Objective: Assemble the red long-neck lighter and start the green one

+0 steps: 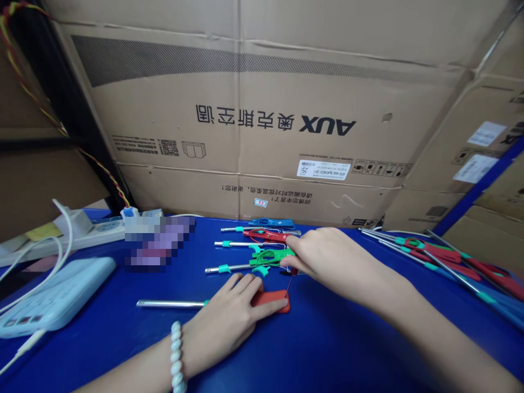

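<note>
My left hand (229, 314) lies over a red plastic handle (270, 299), its fingers holding the piece against the blue table. A silver metal rod (172, 304) with a turquoise fitting sticks out leftward from under this hand. My right hand (315, 252) is closed above the handle's right end. From its fingertips a thin dark red strand (290, 285), apparently a cord, runs down to the handle near my left index finger. Just behind lie similar rods with a green handle (270, 256), a red handle (268, 236) and a blue handle (272, 222), some with looped cord.
More rods with red handles (440, 251) and blue parts lie at the right. On the left are a light blue power bank (61, 295) with white cables, a power strip (110, 225) and a pixelated purple object (161, 245). Cardboard (262, 153) stands behind the table.
</note>
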A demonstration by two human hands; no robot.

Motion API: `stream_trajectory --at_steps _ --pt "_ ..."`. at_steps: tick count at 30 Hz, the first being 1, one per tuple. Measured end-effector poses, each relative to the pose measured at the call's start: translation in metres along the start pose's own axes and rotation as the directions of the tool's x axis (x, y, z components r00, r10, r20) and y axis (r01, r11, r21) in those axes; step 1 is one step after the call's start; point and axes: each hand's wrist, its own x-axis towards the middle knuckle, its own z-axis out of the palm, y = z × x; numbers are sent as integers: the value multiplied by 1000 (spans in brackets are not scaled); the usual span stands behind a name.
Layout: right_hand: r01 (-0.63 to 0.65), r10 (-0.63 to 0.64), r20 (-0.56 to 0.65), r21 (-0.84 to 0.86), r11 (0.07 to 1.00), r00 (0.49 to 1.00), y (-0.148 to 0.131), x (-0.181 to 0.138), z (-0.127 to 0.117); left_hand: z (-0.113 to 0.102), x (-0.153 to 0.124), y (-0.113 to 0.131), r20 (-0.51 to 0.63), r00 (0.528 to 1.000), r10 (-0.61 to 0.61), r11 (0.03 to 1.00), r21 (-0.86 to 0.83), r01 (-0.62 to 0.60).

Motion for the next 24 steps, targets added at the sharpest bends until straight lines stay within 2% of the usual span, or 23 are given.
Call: stream_trajectory --at_steps 8,10,15,17,20,22,24 --pt "181 -184 -5 200 963 983 10 -11 5 0 1 0 43 999 -9 1000 -11 9" --pt "156 -161 16 184 970 987 10 -10 5 0 1 0 26 1000 -12 1000 -24 13" --pt "13 -15 47 41 999 999 4 0 4 0 -1 -1 15 1000 -7 999 -39 8" --pt "44 -46 27 67 997 999 4 1 5 0 -1 -1 11 1000 -7 999 -35 7" --pt "164 -162 -26 168 972 987 8 -5 5 -1 0 -1 0 1000 -7 999 -32 7" --pt "210 -213 -5 199 957 977 10 -10 4 -1 0 -1 11 1000 -8 1000 -29 8" --pt "194 -202 24 187 963 979 8 -12 2 -2 1 0 32 999 -9 1000 -26 10"
